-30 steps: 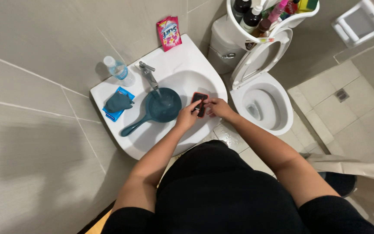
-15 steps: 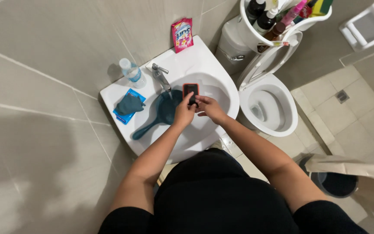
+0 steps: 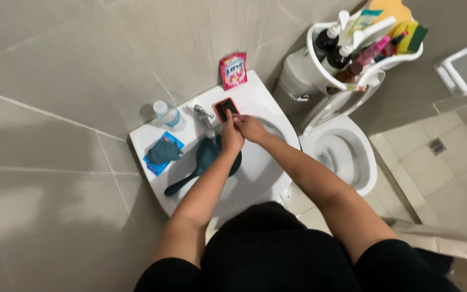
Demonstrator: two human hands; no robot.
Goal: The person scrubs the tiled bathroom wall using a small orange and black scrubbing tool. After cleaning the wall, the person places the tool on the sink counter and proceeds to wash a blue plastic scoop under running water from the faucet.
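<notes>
A phone in a red case (image 3: 226, 107) lies on the back rim of the white sink (image 3: 266, 162), just right of the faucet (image 3: 205, 120). My left hand (image 3: 231, 136) and my right hand (image 3: 251, 127) meet at the phone's near end, fingers pinched on it. Under my left wrist a dark teal frying pan (image 3: 205, 155) sits in the basin, its handle pointing to the lower left.
A blue packet with a dark cloth (image 3: 163, 152) and a small water bottle (image 3: 167, 114) sit on the sink's left rim. A pink sachet (image 3: 233, 70) leans on the wall. To the right are an open toilet (image 3: 347, 157), a white basket of bottles and sponges (image 3: 363, 46) and a floor drain (image 3: 437, 146).
Both hands carried the phone from over the basin up to the back rim beside the faucet. The camera view shifted, so the sink sits lower and more central.
</notes>
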